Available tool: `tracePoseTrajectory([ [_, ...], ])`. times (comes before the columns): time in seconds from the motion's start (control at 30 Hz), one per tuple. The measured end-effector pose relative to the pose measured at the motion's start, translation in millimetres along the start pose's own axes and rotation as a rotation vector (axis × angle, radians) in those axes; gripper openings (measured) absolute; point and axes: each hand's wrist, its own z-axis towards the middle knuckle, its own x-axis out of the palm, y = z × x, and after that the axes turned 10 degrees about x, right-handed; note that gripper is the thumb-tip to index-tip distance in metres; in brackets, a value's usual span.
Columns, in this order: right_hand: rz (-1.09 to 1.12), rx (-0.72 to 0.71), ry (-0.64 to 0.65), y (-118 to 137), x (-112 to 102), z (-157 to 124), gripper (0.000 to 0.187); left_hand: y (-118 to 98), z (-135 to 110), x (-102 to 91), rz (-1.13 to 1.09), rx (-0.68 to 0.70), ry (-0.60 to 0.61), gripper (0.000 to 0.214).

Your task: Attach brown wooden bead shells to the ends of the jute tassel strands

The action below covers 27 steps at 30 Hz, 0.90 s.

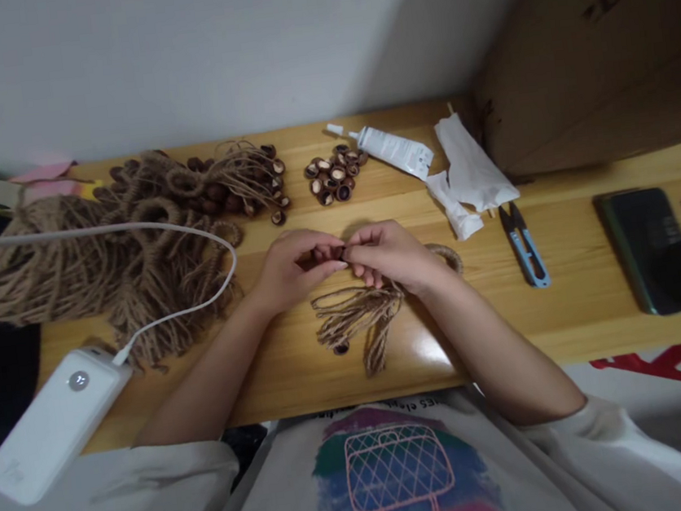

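Observation:
My left hand (pixel 296 269) and my right hand (pixel 393 256) meet over the middle of the table, fingertips almost touching. Pinched between them is a small dark brown piece (pixel 345 253), which looks like a nutshell half; the fingers cover most of it. Under my right wrist lies a twine tassel (pixel 362 310), its loose strands spread toward me, with a twine-wrapped ring (pixel 446 256) showing beyond the wrist. One nutshell half (pixel 341 348) rests by the strands. Farther back sits a small pile of nutshell halves (pixel 337 172), some showing pale insides.
At left are a heap of twine (pixel 63 254) and a white power bank (pixel 58 423) with a cable (pixel 189 225) crossing above. A glue tube (pixel 396 151), white paper (pixel 473 162), thread snips (pixel 524 247) and a phone (pixel 653 251) lie rightward. A cardboard box (pixel 596 70) stands behind.

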Motion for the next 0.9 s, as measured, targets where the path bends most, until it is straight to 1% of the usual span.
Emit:
tracePoseTrajectory([
  [0.5, -0.019, 0.015, -0.016, 0.6, 1.4, 0.3, 0.014, -1.0, 0.3, -0.1, 0.027, -0.002, 0.012, 0.025],
  [0.63, -0.02, 0.011, -0.012, 0.8, 1.8, 0.2, 0.015, -0.6, 0.2, 0.0, 0.018, 0.014, 0.004, 0.025],
  [0.9, -0.022, 0.012, 0.018, 3.0, 0.1, -1.9, 0.017, -0.3, 0.0, -0.8, 0.01, -0.012, 0.013, 0.027],
])
